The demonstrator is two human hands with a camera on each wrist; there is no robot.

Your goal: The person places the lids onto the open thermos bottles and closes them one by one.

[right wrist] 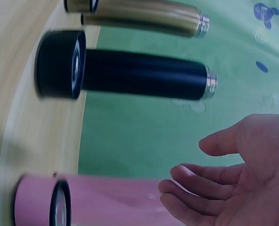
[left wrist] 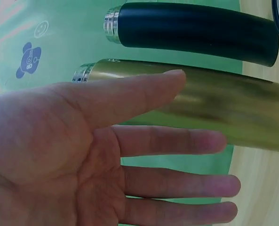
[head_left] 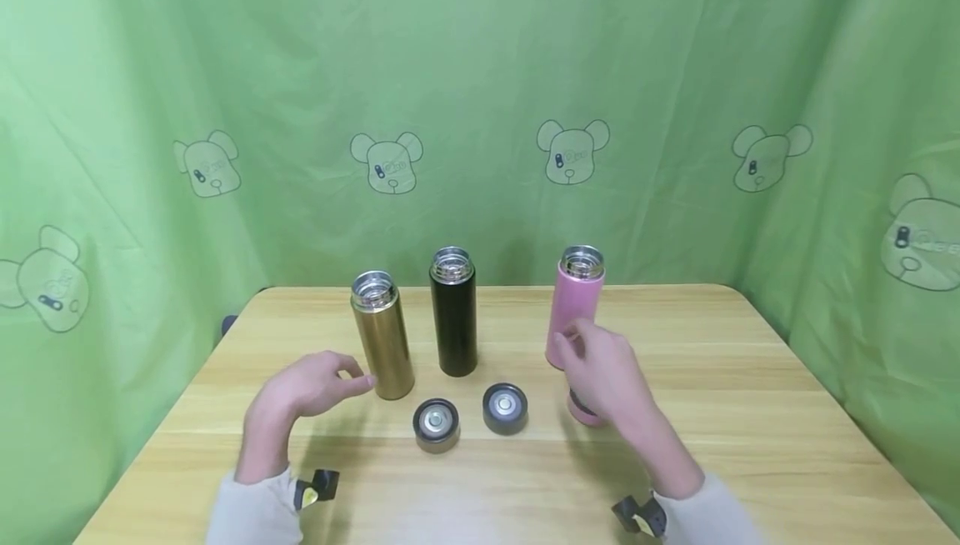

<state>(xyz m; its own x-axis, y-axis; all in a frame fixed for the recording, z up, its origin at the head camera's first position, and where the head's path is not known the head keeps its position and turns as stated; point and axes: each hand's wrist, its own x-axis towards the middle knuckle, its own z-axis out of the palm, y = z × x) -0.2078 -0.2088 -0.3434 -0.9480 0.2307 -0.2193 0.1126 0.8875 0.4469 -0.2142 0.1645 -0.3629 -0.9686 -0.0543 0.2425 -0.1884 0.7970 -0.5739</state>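
Observation:
Three uncapped vacuum flasks stand upright: a gold flask [head_left: 386,349], a black flask [head_left: 455,324] and a pink flask [head_left: 574,302]. In front of them lie their lids, inner sides up: a gold-sided lid [head_left: 437,427], a black lid [head_left: 506,410] and a pink lid [head_left: 583,415]. My left hand [head_left: 318,382] is beside the gold flask, fingers extended and holding nothing; whether the thumb touches it I cannot tell. Over the pink lid, in front of the pink flask, hovers my right hand [head_left: 606,366]. Its fingers [right wrist: 203,183] are loosely bent with nothing between them.
Everything stands on a pale wooden table [head_left: 720,362]. A green curtain [head_left: 480,53] with printed bear heads surrounds its back and sides. Dark wrist devices [head_left: 318,487] sit at the cuffs. Something dark purple [head_left: 228,324] shows past the table's left edge.

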